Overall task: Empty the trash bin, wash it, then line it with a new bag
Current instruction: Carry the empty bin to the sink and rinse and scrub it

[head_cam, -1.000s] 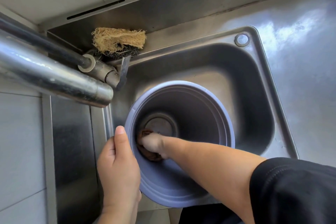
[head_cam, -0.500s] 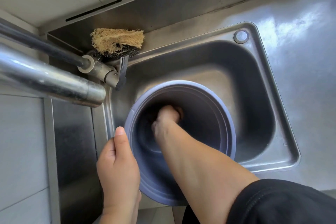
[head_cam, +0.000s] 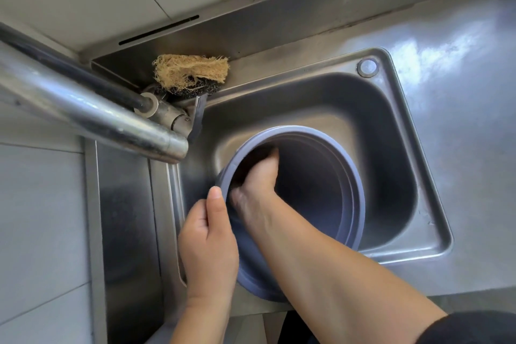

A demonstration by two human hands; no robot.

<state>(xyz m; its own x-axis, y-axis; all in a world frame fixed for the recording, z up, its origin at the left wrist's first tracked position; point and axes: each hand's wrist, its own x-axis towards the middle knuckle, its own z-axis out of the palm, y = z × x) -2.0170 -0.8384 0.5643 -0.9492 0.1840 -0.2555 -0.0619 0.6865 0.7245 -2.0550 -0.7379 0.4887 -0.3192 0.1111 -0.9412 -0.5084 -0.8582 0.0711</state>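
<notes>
Far left, up and away from the left hand (head_cam: 208,246), a fat steel faucet spout (head_cam: 92,117) cuts diagonally across, w/ a thinner dark pipe (head_cam: 75,72) running behind it to the valve body (head_cam: 170,117). Just past that, beyond the hand on the sink's back ledge, a tan fibrous scrubber (head_cam: 191,68) sits on top of a dark scouring pad (head_cam: 195,88).

Left hand is closed on the near-left rim of the trash bin (head_cam: 357,204), thumb up along the rim edge, fingers wrapped round the outside. Bin is grey-blue, round, tilted so its mouth faces up toward the person; its lower rim overhangs the sink's front edge, rest of it down in the sink (head_cam: 391,148) basin.

Right hand (head_cam: 258,181) is inside the bin, reaching in from lower right, forearm crossing over the bin's near rim, dark sleeve (head_cam: 474,327) at the elbow end. It's pressed against the inner left wall, just across the rim from the left thumb. Fingers curl into shadow w/ something dark under them; can't tell what, or how tight the grip is. Motion blur on the knuckles.

Right of both hands: rest of the basin, a small round cap (head_cam: 368,67) at its far corner, then the shiny steel surface (head_cam: 460,92) well off to the right.
</notes>
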